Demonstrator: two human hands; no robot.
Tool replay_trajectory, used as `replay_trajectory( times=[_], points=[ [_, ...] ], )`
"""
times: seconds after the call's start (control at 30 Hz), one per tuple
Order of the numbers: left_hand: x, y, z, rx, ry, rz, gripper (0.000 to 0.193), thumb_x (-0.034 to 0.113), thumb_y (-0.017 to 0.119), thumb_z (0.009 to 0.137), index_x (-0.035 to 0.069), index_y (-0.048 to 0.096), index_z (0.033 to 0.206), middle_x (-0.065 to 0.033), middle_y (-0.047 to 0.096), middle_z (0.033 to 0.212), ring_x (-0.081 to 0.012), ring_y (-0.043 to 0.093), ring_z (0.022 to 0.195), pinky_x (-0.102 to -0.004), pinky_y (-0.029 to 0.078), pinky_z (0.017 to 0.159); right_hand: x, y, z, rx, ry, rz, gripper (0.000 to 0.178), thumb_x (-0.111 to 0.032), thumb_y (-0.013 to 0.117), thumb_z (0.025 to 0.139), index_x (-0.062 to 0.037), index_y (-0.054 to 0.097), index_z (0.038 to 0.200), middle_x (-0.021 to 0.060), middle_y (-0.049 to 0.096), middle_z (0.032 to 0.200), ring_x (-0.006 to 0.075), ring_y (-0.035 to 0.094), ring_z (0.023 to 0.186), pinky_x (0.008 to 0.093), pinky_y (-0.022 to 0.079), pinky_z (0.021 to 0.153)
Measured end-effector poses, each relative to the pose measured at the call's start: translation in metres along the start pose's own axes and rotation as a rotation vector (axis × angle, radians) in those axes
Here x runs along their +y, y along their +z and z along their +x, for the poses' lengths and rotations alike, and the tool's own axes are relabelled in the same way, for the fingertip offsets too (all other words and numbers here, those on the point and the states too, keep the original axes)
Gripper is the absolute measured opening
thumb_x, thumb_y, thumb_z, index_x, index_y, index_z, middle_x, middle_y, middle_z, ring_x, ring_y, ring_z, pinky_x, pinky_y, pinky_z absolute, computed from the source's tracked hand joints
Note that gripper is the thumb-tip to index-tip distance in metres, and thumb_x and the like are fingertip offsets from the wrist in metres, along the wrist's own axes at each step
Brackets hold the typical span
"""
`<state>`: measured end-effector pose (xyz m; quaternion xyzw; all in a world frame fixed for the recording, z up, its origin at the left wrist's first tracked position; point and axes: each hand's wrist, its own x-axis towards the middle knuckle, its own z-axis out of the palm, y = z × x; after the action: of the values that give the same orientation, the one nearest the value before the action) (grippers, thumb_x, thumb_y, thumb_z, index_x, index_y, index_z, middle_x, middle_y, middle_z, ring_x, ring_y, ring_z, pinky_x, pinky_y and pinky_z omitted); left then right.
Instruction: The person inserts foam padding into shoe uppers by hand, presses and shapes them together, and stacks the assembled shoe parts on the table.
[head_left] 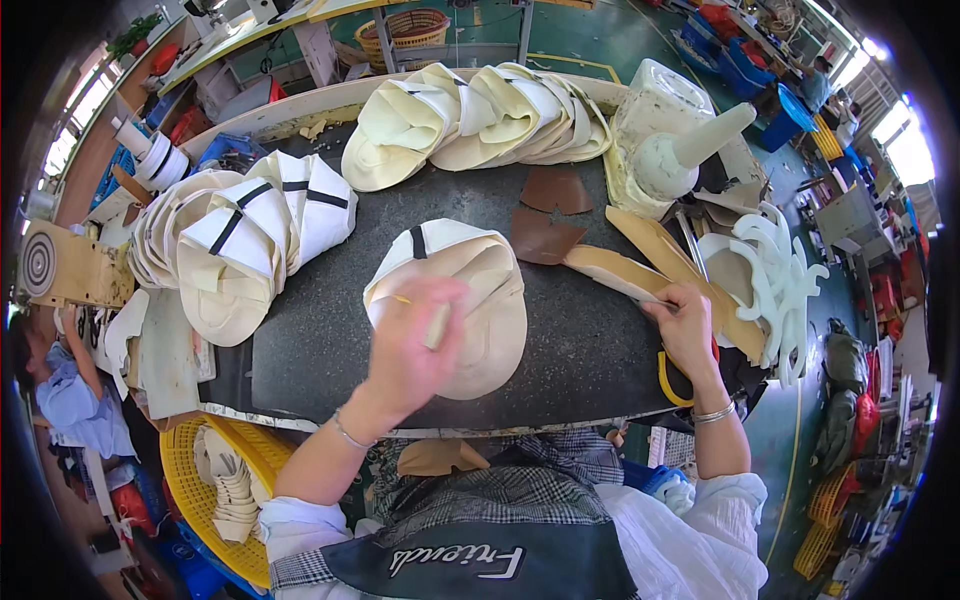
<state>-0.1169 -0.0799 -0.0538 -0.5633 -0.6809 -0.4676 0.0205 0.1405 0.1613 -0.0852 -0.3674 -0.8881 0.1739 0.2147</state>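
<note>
Blurred by motion, my left hand (415, 345) is over a cream shoe upper (485, 290) with a black strap on its white back part. Its fingers are curled, and a pale stub and a small yellow tip show at them; I cannot make out what this is. Farther right, my right hand (688, 330) pinches the near end of a tan curved strip (605, 268). A second tan strip (680, 255) lies behind it, partly under my fingers. Yellow-handled scissors (672, 380) lie below my right wrist, partly hidden.
Stacks of cream uppers stand left (230, 270) and at the back (480, 115). Brown pieces (548, 235) lie near a white pot with a cone (680, 160). White curved pieces (780, 280) are heaped at right. A yellow basket (185, 480) stands lower left, near another person (75, 400).
</note>
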Motion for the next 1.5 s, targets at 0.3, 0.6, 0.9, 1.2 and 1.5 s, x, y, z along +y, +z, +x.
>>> replay_trajectory(
  times=[0.3,0.6,0.9,1.2,1.5],
  points=[
    [0.019,0.041,-0.002,-0.053,0.005,-0.122,0.021,-0.002,0.064,0.076,0.006,0.062,0.095,-0.0093,0.064,0.096,-0.0283,0.061,0.092,-0.0376,0.048,0.083,0.004,-0.006,0.002,-0.116,0.207,0.338,0.015,-0.006,0.078,0.07,0.0011,0.066,0.072,0.0049,0.06,0.064,0.0121,0.052,0.058,0.0272,0.04,0.056],
    [0.064,0.101,0.036,-0.278,-0.371,-0.616,0.033,0.008,0.073,0.08,0.003,0.061,0.11,-0.0114,0.065,0.108,-0.0224,0.06,0.105,-0.0359,0.048,0.089,-0.022,-0.022,-0.005,0.341,0.244,0.623,0.01,-0.009,0.063,0.088,0.0005,0.065,0.086,-0.0022,0.056,0.067,0.0032,0.046,0.061,0.0202,0.036,0.053],
    [0.06,0.068,0.036,0.092,-0.635,-1.114,0.016,0.008,0.072,0.081,0.001,0.067,0.094,-0.0052,0.068,0.09,-0.0115,0.063,0.083,-0.0271,0.051,0.072,-0.094,-0.019,-0.034,-0.334,0.213,1.105,0.013,-0.005,0.053,0.095,0.0057,0.057,0.102,0.0128,0.067,0.089,0.0186,0.068,0.077,0.0288,0.058,0.065],
    [0.044,0.046,0.042,-0.279,-0.501,-0.912,0.042,0.011,0.078,0.073,0.0,0.059,0.109,-0.0102,0.068,0.096,-0.0169,0.064,0.087,-0.0315,0.052,0.077,-0.089,-0.05,-0.035,0.216,0.066,0.989,0.017,-0.011,0.047,0.099,-0.0013,0.052,0.086,0.0086,0.061,0.071,0.0099,0.056,0.053,0.0212,0.044,0.044],
    [0.106,0.08,0.046,0.085,0.199,-0.151,0.045,0.023,0.078,0.071,0.014,0.065,0.113,-0.0042,0.056,0.114,-0.0298,0.042,0.113,-0.042,0.03,0.095,-0.087,-0.054,-0.063,0.399,0.151,0.821,0.025,-0.019,0.045,0.1,-0.0043,0.045,0.08,0.0031,0.052,0.058,0.0047,0.046,0.043,0.0167,0.033,0.039]
  ],
)
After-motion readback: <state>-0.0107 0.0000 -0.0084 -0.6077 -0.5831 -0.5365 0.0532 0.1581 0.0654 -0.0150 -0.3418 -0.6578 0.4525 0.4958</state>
